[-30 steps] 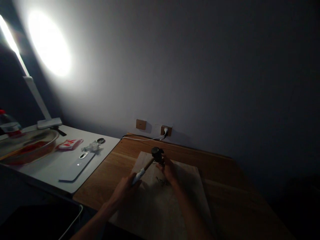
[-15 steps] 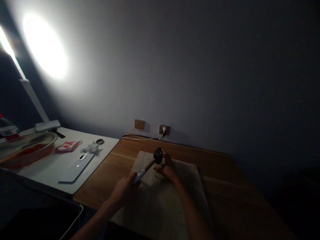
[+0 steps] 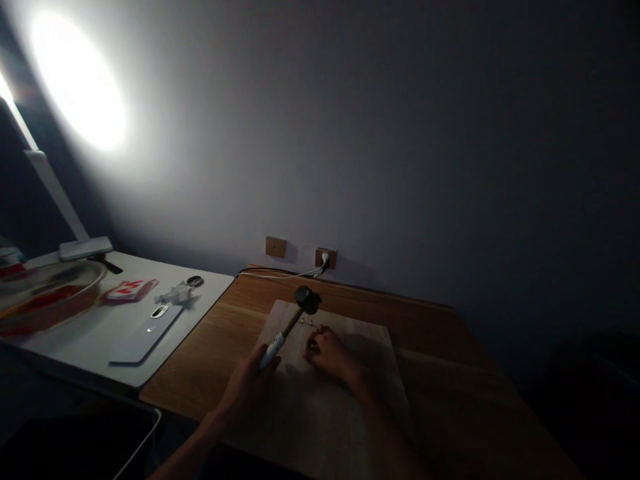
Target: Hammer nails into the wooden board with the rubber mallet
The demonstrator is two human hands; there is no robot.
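My left hand point(image 3: 250, 373) is wrapped round the handle of a mallet point(image 3: 287, 325), which has a dark head, a wooden shaft and a white label on the grip. The mallet head is raised over the far part of a pale wooden board point(image 3: 320, 420). Two small nails point(image 3: 307, 322) stand upright in the board, just below the head. To their right and nearer me, my right hand point(image 3: 333, 353) rests low on the board with its fingers curled in. Small dark bits show at its fingertips; what they are is too dim to tell.
The board lies on a brown wooden table point(image 3: 200, 363). On the white table point(image 3: 120, 320) to the left are a pale flat tablet-like device point(image 3: 145, 339), a crumpled wrapper point(image 3: 175, 293), a red-and-white packet point(image 3: 131, 291), a large clear bowl point(image 3: 93, 290) and a lamp point(image 3: 60, 197). A plugged-in cable point(image 3: 285, 277) runs along the wall.
My right hand has moved back from beside the mallet head toward me, over where loose metal pieces lay, and its fingers have curled. The mallet head has shifted left, and a second upright nail now shows.
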